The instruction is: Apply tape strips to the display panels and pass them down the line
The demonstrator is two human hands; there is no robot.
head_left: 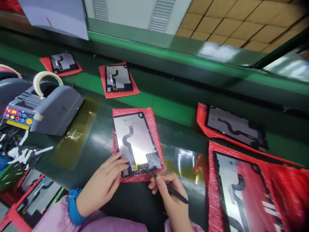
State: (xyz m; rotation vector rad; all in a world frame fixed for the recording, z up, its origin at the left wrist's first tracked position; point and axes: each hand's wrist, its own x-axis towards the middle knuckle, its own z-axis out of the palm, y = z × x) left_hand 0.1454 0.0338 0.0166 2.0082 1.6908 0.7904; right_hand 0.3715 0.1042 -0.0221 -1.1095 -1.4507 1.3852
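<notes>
A tablet display panel (142, 135) lies back side up on a red bubble-wrap bag (154, 129) in front of me. A dark, curved flex cable (129, 146) runs down its silver back to a gold-coloured connector end (134, 167). My left hand (108, 177) rests its outstretched fingers on the panel's lower left edge, beside the cable. Pinched in my right hand (170, 190) is a slim black tweezers-like tool (175, 192), its tip near the connector at the lower edge. Whether the tool has two prongs cannot be made out.
A grey tape dispenser (55, 106) stands at left, with tape scraps (24, 154) beside it. More panels lie on red bags along the green conveyor (159, 106), including one panel (119, 77). Another panel (246, 190) is at right, and cartons (229, 22) are stacked behind.
</notes>
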